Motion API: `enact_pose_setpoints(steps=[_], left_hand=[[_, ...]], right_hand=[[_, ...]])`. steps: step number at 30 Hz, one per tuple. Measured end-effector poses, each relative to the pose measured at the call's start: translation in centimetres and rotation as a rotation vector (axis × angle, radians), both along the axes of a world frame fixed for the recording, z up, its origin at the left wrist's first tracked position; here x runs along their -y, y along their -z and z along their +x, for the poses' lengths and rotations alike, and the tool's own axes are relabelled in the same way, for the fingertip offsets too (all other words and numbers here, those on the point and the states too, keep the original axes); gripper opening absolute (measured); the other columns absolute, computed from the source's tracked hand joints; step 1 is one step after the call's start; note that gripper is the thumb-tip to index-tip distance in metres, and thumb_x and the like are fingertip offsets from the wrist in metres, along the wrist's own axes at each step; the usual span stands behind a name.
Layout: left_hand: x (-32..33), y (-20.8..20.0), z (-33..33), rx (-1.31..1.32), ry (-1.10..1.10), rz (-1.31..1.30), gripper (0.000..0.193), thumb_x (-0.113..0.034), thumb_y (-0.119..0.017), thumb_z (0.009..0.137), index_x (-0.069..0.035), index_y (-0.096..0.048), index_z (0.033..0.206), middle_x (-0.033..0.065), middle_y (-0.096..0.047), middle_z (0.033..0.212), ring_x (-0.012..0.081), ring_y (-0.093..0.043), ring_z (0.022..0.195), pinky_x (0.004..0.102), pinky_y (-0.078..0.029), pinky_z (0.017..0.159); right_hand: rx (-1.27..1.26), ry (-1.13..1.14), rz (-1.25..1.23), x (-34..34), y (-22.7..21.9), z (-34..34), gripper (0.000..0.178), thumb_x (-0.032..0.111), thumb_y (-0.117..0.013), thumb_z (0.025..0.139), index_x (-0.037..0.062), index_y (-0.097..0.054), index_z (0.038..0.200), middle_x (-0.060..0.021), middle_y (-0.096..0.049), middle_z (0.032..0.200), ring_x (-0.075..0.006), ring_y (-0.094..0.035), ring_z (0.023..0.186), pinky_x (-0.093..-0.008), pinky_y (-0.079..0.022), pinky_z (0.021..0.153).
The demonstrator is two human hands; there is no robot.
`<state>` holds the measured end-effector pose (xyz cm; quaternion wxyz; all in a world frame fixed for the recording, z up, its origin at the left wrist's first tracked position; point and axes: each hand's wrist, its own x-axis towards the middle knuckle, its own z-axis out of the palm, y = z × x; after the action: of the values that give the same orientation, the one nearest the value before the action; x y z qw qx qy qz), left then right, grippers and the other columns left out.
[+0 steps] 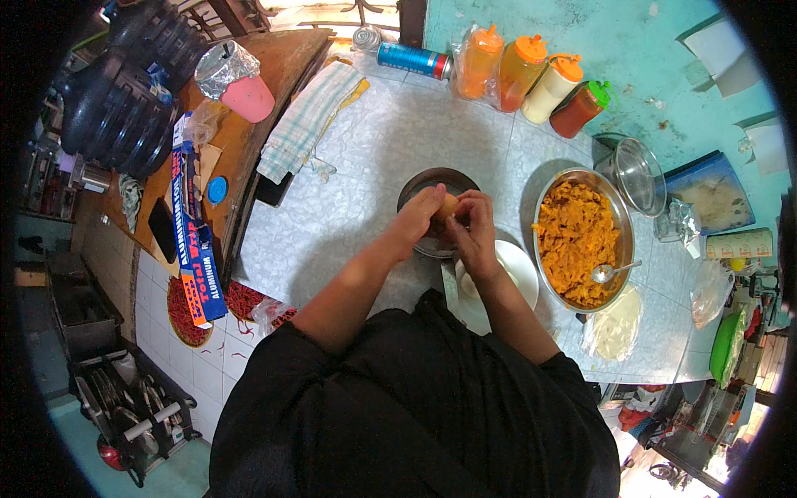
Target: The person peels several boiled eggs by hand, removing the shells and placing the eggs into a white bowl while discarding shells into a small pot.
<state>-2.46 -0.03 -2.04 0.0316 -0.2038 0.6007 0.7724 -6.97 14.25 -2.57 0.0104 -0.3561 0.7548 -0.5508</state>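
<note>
Over a round dark metal bowl (440, 175), my left hand (422, 214) is closed around a brown egg (449, 205). The fingers of my right hand (474, 231) are bent and pressed against the egg's right side. Below my right wrist stands a white plate (519, 278), with a pale rounded thing on it mostly hidden by my forearm. A flat blade-like piece (449, 286) lies at the plate's left edge. To the right, an oval metal basin (628, 241) holds orange mash (579, 236) with a spoon (614, 270) in it.
Several squeeze bottles (521, 73) and a blue spray can (413, 60) line the far edge. A folded checked cloth (311, 129) lies at far left. A glass bowl (639, 176) and pale round wrappers in plastic (614, 322) flank the basin. A foil box (189, 220) lies on the wooden table.
</note>
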Motion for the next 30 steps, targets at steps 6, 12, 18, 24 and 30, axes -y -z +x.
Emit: enact_pose_setpoints(steps=[6,12,18,24,30], left_hand=[[0.2,-1.9,0.5,-0.138,0.112,0.268,0.035,-0.031,-0.050,0.093,-0.008,-0.051,0.119,0.0037,-0.056,0.111,0.0148,-0.051,0.104,0.0297,-0.041,0.092],[0.2,-1.4,0.7,-0.120,0.130,0.235,0.033,-0.026,-0.053,0.092,-0.008,-0.051,0.120,0.0034,-0.055,0.110,0.0137,-0.051,0.103,0.0284,-0.040,0.092],[0.2,-1.0,0.5,-0.126,0.108,0.208,0.032,-0.028,-0.053,0.092,-0.008,-0.052,0.117,0.0031,-0.056,0.108,0.0133,-0.052,0.101,0.0277,-0.041,0.090],[0.2,-1.5,0.5,-0.109,0.082,0.423,0.034,-0.032,-0.050,0.093,-0.007,-0.051,0.115,0.0036,-0.056,0.106,0.0121,-0.053,0.097,0.0271,-0.043,0.086],[0.2,-1.5,0.4,-0.046,0.065,0.369,0.032,-0.033,-0.051,0.092,-0.007,-0.052,0.109,0.0026,-0.056,0.102,0.0117,-0.052,0.095,0.0262,-0.042,0.084]], right_hand=[[0.284,0.020,-0.202,0.1,0.7,-0.3,0.027,0.004,-0.063,0.072,0.0040,-0.049,0.095,-0.0146,-0.046,0.104,-0.0277,-0.047,0.094,-0.0338,-0.041,0.080],[0.148,0.026,-0.072,0.0,0.4,-0.7,0.028,0.004,-0.064,0.070,0.0050,-0.049,0.093,-0.0141,-0.047,0.101,-0.0275,-0.047,0.094,-0.0342,-0.041,0.080],[0.051,0.020,-0.042,-0.1,0.6,-0.6,0.027,0.001,-0.062,0.069,0.0052,-0.046,0.090,-0.0126,-0.045,0.104,-0.0239,-0.046,0.094,-0.0327,-0.039,0.083],[0.423,-0.011,-0.349,0.3,0.4,0.3,0.028,-0.001,-0.063,0.070,0.0049,-0.048,0.092,-0.0113,-0.044,0.108,-0.0198,-0.047,0.096,-0.0291,-0.041,0.082],[0.121,0.014,-0.139,-0.2,1.1,-0.1,0.034,-0.002,-0.066,0.068,0.0040,-0.050,0.098,-0.0114,-0.044,0.109,-0.0209,-0.050,0.098,-0.0309,-0.044,0.082]])
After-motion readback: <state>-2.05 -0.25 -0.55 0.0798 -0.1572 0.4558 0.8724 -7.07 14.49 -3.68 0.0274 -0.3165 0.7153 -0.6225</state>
